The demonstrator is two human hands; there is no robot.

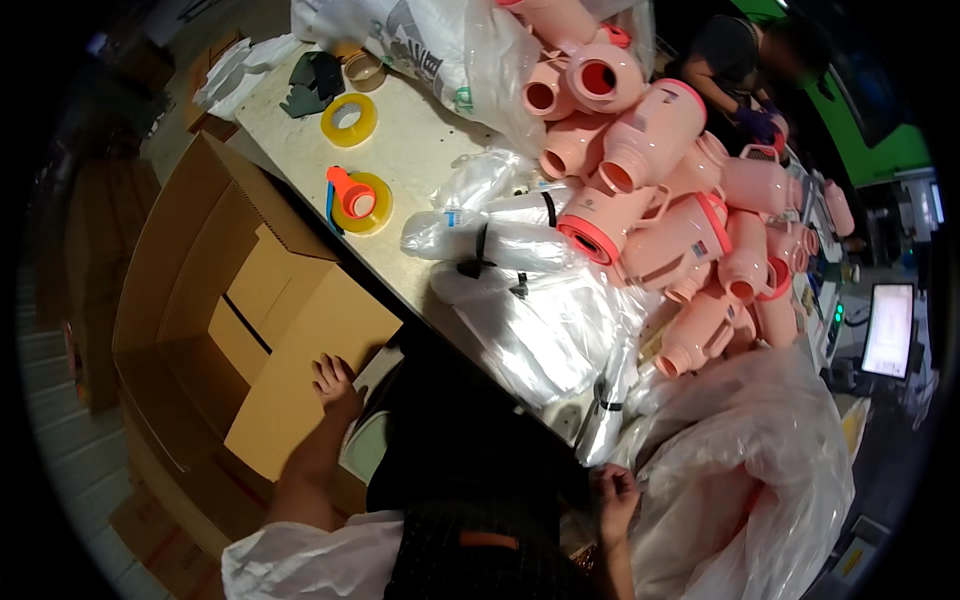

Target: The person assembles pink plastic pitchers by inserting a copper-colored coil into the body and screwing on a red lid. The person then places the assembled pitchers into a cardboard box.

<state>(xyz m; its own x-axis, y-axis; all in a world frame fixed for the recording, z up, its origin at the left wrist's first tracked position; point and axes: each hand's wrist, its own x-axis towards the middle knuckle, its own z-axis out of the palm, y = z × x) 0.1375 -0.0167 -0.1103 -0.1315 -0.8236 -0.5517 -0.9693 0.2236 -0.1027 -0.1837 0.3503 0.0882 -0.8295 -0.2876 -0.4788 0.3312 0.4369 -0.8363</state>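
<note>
Head view | carton (185,290) left of tabletop (412,140): opened out, not yet sealed | left hand (336,384): fingers spread on its flap (300,370) | right hand (618,492): curled beside tabletop's near edge, grip unclear | pink jugs (668,245): loose on tabletop

White sleeve (315,558), dark clothing (465,470)

A yellow tape roll (369,122) lies near a brown roll (367,86).

Dark lettering (415,55) on white sack (475,50), labels (697,248) on jugs (665,243)
</note>
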